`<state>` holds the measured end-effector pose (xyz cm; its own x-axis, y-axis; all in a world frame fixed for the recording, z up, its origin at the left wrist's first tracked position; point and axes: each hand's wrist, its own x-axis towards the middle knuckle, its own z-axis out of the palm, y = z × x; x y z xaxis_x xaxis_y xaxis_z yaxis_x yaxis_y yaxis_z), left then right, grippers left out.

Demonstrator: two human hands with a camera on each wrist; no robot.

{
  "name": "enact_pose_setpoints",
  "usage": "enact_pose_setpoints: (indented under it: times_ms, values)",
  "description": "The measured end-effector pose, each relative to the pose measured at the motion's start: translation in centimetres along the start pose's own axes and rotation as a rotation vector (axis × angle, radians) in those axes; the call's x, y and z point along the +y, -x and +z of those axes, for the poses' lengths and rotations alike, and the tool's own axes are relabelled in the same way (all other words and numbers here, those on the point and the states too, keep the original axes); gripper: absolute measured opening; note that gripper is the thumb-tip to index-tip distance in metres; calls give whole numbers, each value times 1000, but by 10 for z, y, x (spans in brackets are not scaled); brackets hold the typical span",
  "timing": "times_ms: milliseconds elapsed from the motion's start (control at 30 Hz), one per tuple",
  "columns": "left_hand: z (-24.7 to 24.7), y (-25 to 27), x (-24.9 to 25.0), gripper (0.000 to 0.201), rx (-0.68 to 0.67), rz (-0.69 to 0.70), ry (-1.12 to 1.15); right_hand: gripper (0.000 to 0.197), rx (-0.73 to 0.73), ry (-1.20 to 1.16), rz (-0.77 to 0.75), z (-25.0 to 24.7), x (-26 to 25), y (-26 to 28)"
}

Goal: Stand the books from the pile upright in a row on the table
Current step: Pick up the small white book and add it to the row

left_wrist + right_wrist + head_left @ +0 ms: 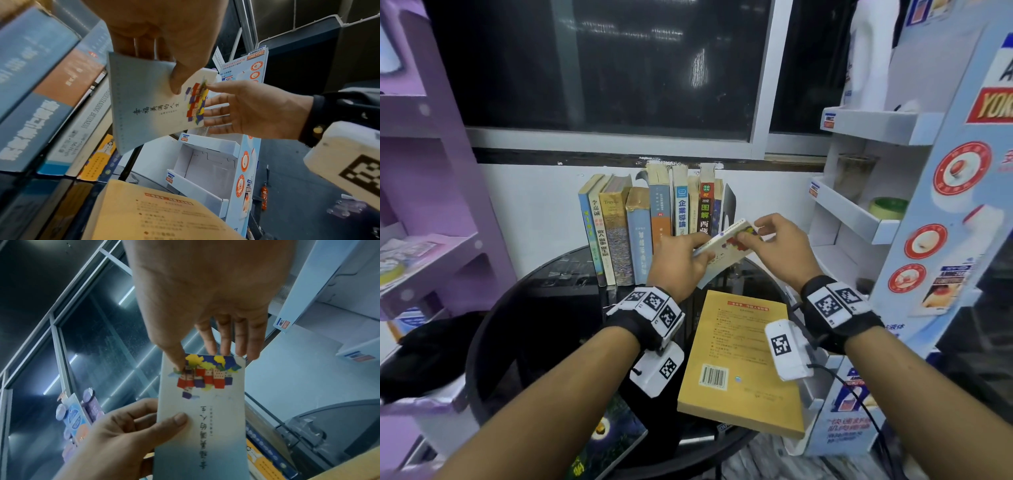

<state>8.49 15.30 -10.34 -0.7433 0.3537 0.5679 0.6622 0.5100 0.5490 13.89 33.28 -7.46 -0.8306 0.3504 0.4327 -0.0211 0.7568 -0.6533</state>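
Books: a row point(654, 226) stands upright at the bench's 12 o'clock edge against the wall, spines facing out, leftmost ones leaning a bit. White book point(726, 245) with colored block art on its cover is held in the air in front of the row's right end, tilted, above the bench point(544, 329). Left hand point(678, 263) grips its lower end, thumb on the cover, fingers curled behind. Right hand point(777, 245) pinches the upper end, thumb on the art, fingers behind the top edge. Left wrist view: white book point(152, 105) cover faces the camera, left hand point(170, 37) thumb pressed on it, right hand point(252, 112) fingers at the far edge, row point(51, 104) just beside at 9 o'clock. Right wrist view: white book point(201, 410), right hand point(205, 296) thumb on the art, left hand point(127, 434) thumb on the cover lower down. Yellow book point(739, 363) lies flat on the bench at 5 o'clock, back cover up with barcode, touching neither hand. Dark-covered book point(606, 442) lies flat at the 6 o'clock edge, partly under the left forearm. White-blue display stand point(893, 205) at 3 o'clock, purple shelf point(431, 171) at 9 o'clock.
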Motion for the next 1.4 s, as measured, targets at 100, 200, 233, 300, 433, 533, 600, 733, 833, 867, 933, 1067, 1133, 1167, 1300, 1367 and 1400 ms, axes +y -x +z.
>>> enact_pose_setpoints:
  times_ms: [100,200,233,300,433,533,600,733,833,867,933,1067,1133,1167,1300,1367,1400]
  values:
    - [7,0,4,21,52,-32,8,47,93,-18,74,-2,-2,-2]
    - [15,0,7,21,93,-44,21,47,114,-46,120,-3,-4,-3]
    - [17,0,8,21,101,-43,24,44,77,-78,141,-3,-4,-5]
    - [22,1,10,19,105,-43,30,40,-26,-177,185,-2,-5,-4]
    - [30,4,12,18,101,-40,44,37,-144,-365,260,0,-9,-2]
    - [37,8,11,18,76,-4,38,31,-187,-469,321,2,-14,-2]
    - [42,8,8,19,51,10,69,22,-193,-422,322,5,-17,-4]
    - [50,5,-1,33,-41,24,72,20,-158,-167,283,10,-18,-12]
    - [46,-2,-8,42,-52,33,47,26,-152,91,189,12,-16,-20]
    - [43,-5,-10,40,-40,53,35,28,-155,151,171,13,-15,-22]
    - [34,-16,-15,37,1,98,-26,32,-162,212,155,16,-12,-25]
    - [18,-45,-24,40,118,149,-131,34,-157,245,117,22,-6,-31]
    - [12,-60,-25,46,134,164,-197,34,-153,244,112,25,-3,-34]
    - [10,-68,-25,49,125,172,-229,33,-151,243,109,28,-2,-37]
    - [3,-94,-25,57,99,196,-334,30,-135,223,86,35,-3,-46]
    - [0,-105,-25,59,95,207,-351,29,-132,212,68,39,-2,-52]
    - [0,-111,-25,61,78,210,-356,29,-130,208,63,41,-2,-55]
